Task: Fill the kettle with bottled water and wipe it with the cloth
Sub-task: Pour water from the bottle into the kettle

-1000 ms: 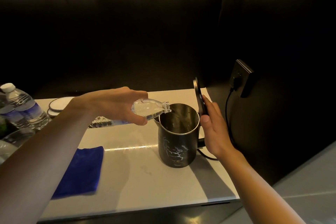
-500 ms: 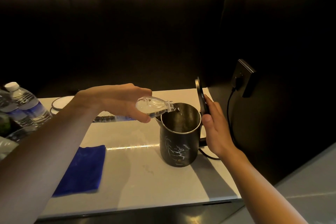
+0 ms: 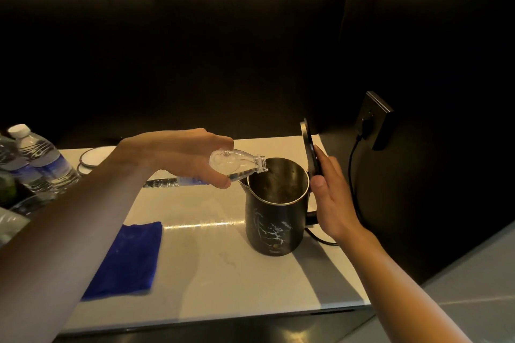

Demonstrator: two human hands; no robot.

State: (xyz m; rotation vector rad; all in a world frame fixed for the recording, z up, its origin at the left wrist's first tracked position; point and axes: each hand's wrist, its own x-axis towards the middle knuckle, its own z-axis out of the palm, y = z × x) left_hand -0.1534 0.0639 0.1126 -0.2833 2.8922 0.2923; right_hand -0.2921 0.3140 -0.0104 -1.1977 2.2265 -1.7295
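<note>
A black kettle (image 3: 274, 227) with a white marble pattern stands on the pale counter, its mouth uncovered. Its lid (image 3: 310, 152) stands upright, hinged back, and my right hand (image 3: 333, 198) rests against it with fingers flat. My left hand (image 3: 181, 156) grips a clear water bottle (image 3: 237, 165) held nearly level, its uncapped neck just over the kettle's left rim. A little water sits in the bottle's shoulder. A blue cloth (image 3: 126, 260) lies flat on the counter at the front left.
Capped water bottles (image 3: 41, 160) stand at the far left. Round white coasters (image 3: 92, 157) lie behind my left arm. A black cord (image 3: 352, 184) runs from the kettle's base to a wall socket (image 3: 374, 120) on the right. The counter's front edge (image 3: 211, 320) is near.
The bottle's neck has moved slightly right over the kettle's rim. My right hand and the lid have stayed in place.
</note>
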